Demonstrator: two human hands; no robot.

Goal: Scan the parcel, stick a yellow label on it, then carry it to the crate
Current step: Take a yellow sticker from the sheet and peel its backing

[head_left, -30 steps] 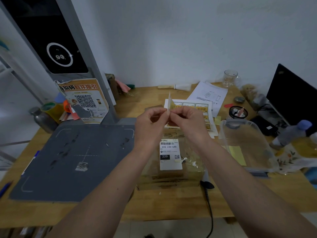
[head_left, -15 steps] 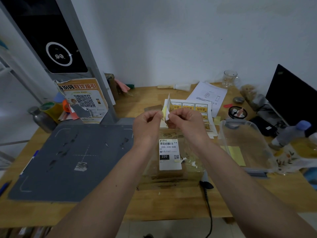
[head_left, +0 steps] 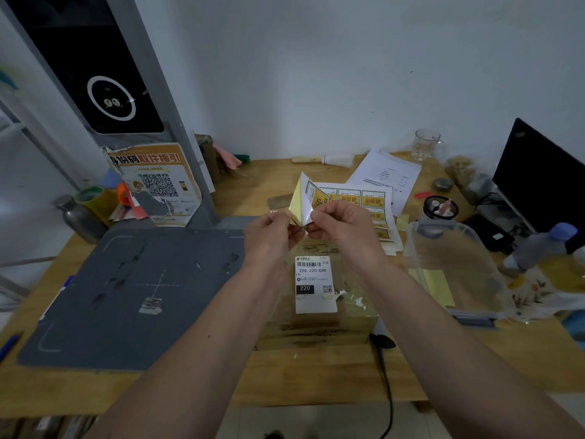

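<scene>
Left hand pinches the yellow label at its lower corner; right hand pinches the white backing, the two sheets splayed apart above the parcel. That label looks flimsy and sticky, likely to curl, so grip the edges. The parcel sits on the desk beside the grey scan mat.
</scene>
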